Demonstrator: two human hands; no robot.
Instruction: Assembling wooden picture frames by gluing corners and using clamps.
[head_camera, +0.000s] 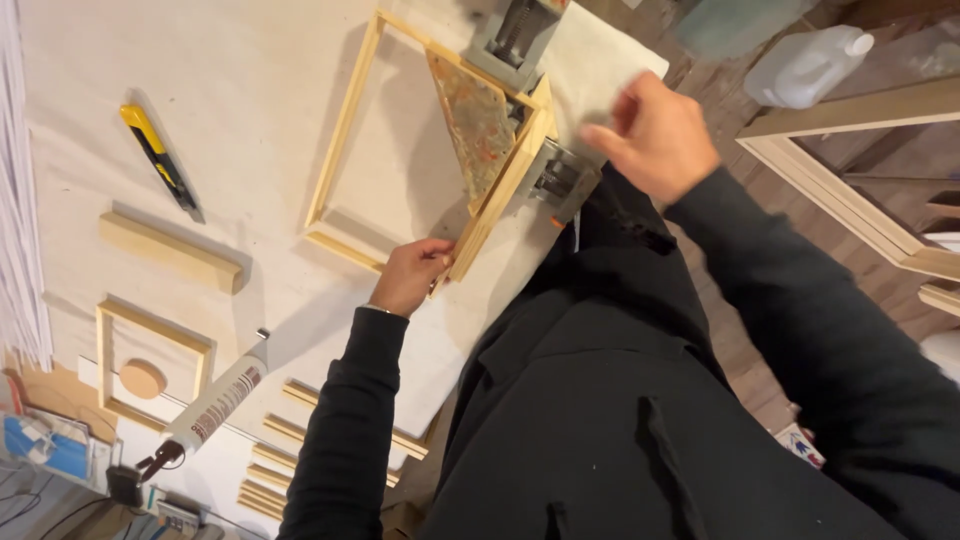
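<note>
Paper-covered workbench (dark plank floor)

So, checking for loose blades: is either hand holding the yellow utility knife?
No, the yellow utility knife lies alone on the table.

Pale wood frame, yellow-and-black utility knife, rust-and-green mottled plate, black sleeves.

Your left hand presses pale, bare wood: the frame looks smooth and matt. Just beside it, the corner clamp is dull grey metal. Beneath the frame, the counter wears matt cream paper; the knife left of it is glossy plastic.
</note>
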